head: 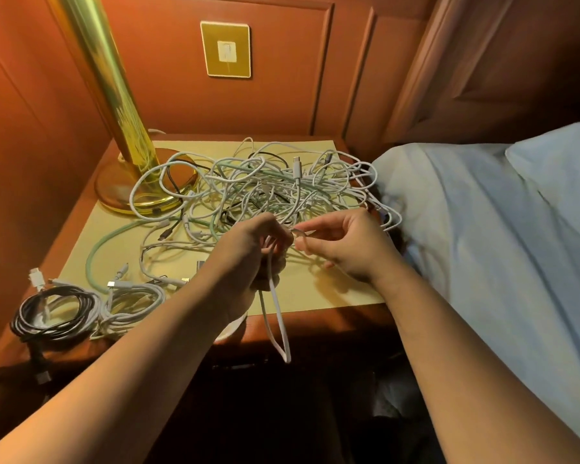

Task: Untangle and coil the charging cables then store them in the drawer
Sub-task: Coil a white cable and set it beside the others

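Head view: left hand grips looped thin white cable, right hand pinches its strand; hard pull likely tightens heaped white-and-green cable tangle.

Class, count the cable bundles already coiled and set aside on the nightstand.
2, both at the front left corner: a dark coil nearest the edge and a white coil beside it. The tangle may hide more.
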The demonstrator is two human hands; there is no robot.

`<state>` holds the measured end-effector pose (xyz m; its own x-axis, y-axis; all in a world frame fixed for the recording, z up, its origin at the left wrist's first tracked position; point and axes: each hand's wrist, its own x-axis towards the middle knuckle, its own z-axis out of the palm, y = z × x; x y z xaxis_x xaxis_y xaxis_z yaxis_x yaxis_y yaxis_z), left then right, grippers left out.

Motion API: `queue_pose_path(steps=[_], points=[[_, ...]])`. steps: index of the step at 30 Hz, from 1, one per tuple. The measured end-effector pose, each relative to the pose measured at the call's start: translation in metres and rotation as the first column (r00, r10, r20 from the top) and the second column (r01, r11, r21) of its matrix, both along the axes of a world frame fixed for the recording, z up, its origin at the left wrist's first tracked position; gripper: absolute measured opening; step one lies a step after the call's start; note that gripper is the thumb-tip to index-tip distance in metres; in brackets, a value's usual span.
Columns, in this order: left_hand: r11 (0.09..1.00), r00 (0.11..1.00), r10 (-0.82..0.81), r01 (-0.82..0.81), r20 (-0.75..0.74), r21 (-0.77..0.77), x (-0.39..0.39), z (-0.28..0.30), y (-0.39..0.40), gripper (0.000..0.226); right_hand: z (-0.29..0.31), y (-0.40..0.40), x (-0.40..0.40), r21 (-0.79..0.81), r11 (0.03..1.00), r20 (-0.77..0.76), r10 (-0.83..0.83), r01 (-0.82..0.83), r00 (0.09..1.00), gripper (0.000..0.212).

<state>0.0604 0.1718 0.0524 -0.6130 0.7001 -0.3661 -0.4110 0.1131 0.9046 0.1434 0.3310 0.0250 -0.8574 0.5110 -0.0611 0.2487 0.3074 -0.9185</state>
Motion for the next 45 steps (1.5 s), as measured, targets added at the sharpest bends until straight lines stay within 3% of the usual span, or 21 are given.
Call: queue_pose_path(steps=[6, 9, 11, 13, 17, 21, 24, 27, 29, 32, 33, 35, 39, 45], points=[[0.979, 0.989, -0.148, 0.145, 0.008, 0.141, 0.000, 0.017, -0.008, 0.020, 0.001, -0.001, 0.001, 0.106, 0.994, 0.092, -0.034, 0.024, 0.995, 0.010], [0.922, 0.964, -0.267, 0.259, -0.010, 0.287, -0.005, 0.035, -0.017, 0.015, -0.004, 0.001, 0.000, 0.239, 0.970, 0.187, -0.091, 0.045, 0.978, 0.020], [0.910, 0.969, -0.247, 0.240, -0.024, 0.338, -0.013, 0.045, -0.021, 0.013, -0.006, 0.003, 0.000, 0.287, 0.957, 0.204, -0.111, 0.049, 0.973, 0.024], [0.934, 0.983, -0.174, 0.185, -0.061, 0.306, -0.021, 0.048, -0.022, 0.014, -0.003, 0.003, 0.001, 0.246, 0.968, 0.168, -0.095, 0.051, 0.981, 0.022], [0.965, 0.982, -0.093, 0.129, -0.162, 0.227, -0.030, 0.035, -0.020, 0.037, 0.011, -0.002, 0.005, 0.067, 0.998, -0.075, -0.013, 0.018, 0.997, 0.027], [0.975, 0.957, -0.096, 0.146, -0.274, 0.168, -0.029, 0.028, -0.016, 0.043, 0.006, -0.014, -0.001, -0.151, 0.980, -0.046, 0.127, -0.132, 0.991, 0.037], [0.993, 0.923, -0.021, 0.065, -0.384, 0.101, -0.029, 0.019, -0.013, 0.036, -0.004, -0.026, -0.011, -0.111, 0.989, -0.060, 0.096, -0.102, 0.994, 0.021], [0.994, 0.873, 0.038, 0.019, -0.485, 0.112, -0.028, 0.012, -0.012, 0.022, -0.004, -0.029, -0.015, 0.050, 0.994, -0.077, 0.100, -0.097, 0.992, 0.015], [0.995, 0.847, 0.029, 0.029, -0.531, 0.100, -0.024, 0.005, -0.011, 0.037, -0.002, -0.029, -0.017, 0.148, 0.981, -0.018, 0.125, -0.122, 0.992, 0.023], [0.994, 0.799, 0.071, -0.006, -0.597, 0.110, -0.015, -0.001, -0.006, 0.013, -0.004, -0.031, -0.018, 0.071, 0.988, -0.017, 0.140, -0.138, 0.990, 0.018], [0.990, 0.796, 0.100, -0.021, -0.597, 0.137, -0.014, -0.001, -0.004, 0.004, -0.005, -0.031, -0.019, 0.057, 0.990, -0.027, 0.131, -0.129, 0.991, 0.019], [0.982, 0.809, 0.154, -0.061, -0.567, 0.181, -0.014, 0.000, -0.002, 0.014, -0.005, -0.030, -0.019, 0.068, 0.994, 0.004, 0.084, -0.084, 0.996, 0.021], [0.980, 0.903, 0.143, -0.072, -0.405, 0.187, -0.017, 0.010, -0.006, 0.030, -0.010, -0.025, -0.020, -0.180, 0.984, 0.080, 0.003, 0.011, 0.997, 0.012], [0.983, 0.918, 0.004, 0.069, -0.397, 0.168, -0.010, 0.022, -0.010, 0.037, -0.011, -0.024, -0.021, -0.147, 0.988, 0.122, -0.028, 0.045, 0.992, 0.023]])
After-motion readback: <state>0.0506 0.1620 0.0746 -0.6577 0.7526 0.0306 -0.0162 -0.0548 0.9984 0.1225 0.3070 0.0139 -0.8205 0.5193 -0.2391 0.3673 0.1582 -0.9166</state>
